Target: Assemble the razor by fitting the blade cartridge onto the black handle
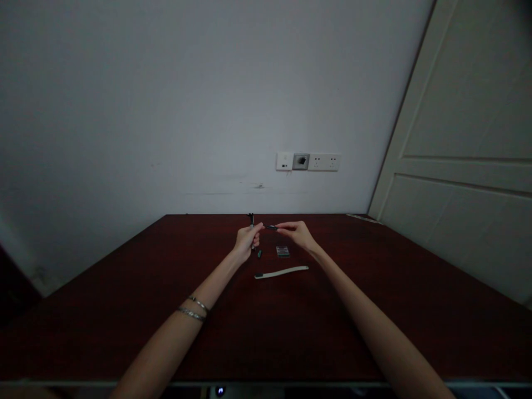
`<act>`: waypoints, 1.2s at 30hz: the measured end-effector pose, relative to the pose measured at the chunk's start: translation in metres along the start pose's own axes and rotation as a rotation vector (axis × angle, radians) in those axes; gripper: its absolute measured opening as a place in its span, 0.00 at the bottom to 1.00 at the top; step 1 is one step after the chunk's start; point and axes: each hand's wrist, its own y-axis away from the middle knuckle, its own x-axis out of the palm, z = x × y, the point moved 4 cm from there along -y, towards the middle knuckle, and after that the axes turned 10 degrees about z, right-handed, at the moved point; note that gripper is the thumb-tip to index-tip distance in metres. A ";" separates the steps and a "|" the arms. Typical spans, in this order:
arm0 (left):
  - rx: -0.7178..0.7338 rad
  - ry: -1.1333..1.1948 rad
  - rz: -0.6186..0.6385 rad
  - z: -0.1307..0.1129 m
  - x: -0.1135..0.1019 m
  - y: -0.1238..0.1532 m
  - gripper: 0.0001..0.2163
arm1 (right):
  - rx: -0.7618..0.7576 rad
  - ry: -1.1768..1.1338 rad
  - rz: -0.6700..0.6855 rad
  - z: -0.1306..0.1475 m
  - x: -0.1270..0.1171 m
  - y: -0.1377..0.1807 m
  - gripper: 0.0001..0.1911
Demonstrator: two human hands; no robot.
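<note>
My left hand [247, 239] is closed around an upright slim grey stick with a black top [251, 217]. Its thumb reaches to the right, to the near end of a small dark flat piece [271, 227]. From the other side, my right hand [297, 233] pinches that piece between thumb and fingertips. What the piece is cannot be made out. Below the hands lie a small dark green piece [259, 254] and a flat clear packet or case [283, 252]. Nearer to me rests a long, slightly curved whitish strip with a dark end [281, 272].
The dark red tabletop [199, 343] runs back to a pale wall with a row of sockets [324, 162]. A light panelled door [465, 183] stands along the right side. A thin pale strip [363, 219] lies at the table's far right corner.
</note>
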 end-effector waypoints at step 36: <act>0.089 -0.390 0.273 0.026 0.020 0.026 0.10 | 0.031 -0.144 0.035 0.013 -0.009 0.000 0.15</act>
